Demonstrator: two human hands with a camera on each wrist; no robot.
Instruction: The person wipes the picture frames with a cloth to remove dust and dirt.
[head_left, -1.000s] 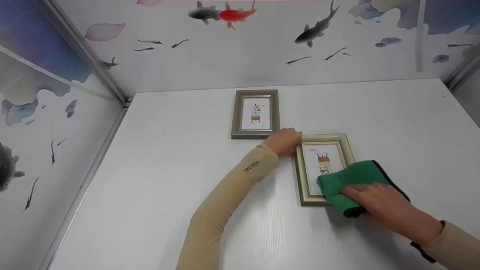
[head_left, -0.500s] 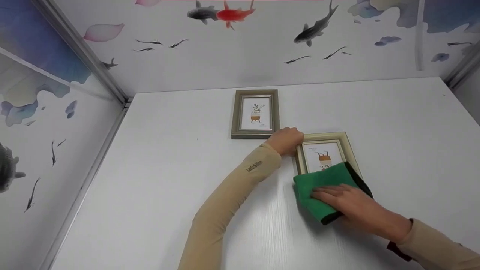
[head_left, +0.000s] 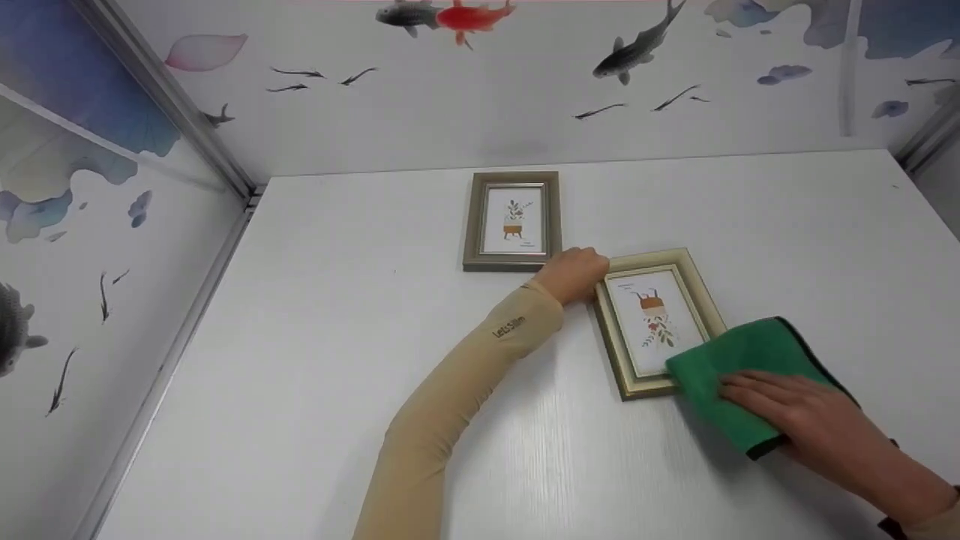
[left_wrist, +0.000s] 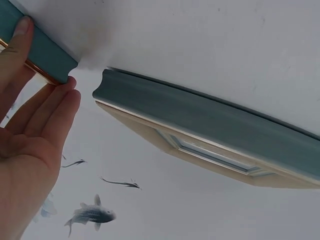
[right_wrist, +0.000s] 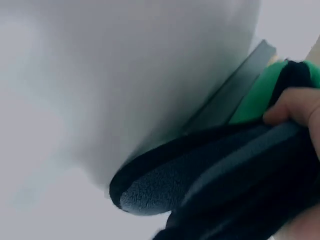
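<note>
In the head view my left hand (head_left: 574,274) grips the upper left corner of a gold picture frame (head_left: 615,360), which lies slightly tilted on the white surface. Its plant print appears upside down. The left wrist view shows the thumb and fingers pinching that frame's edge (left_wrist: 47,52). A folded green cloth with black edging (head_left: 750,360) is held in my right hand (head_left: 814,420) and covers the frame's lower right corner. Up close in the right wrist view, the thumb (right_wrist: 290,107) presses into the cloth's folds, whose underside (right_wrist: 160,185) looks dark.
A second, darker picture frame (head_left: 474,225) lies up and left of the gripped one, close to my left hand. Behind it rises a panel printed with fish (head_left: 637,52). Another printed panel (head_left: 82,255) stands along the left side, with a metal rail between them.
The cloth in my right hand went left across the frame's lower part, then back right to its corner. The frame has turned slightly counterclockwise, with my left hand still gripping it.
</note>
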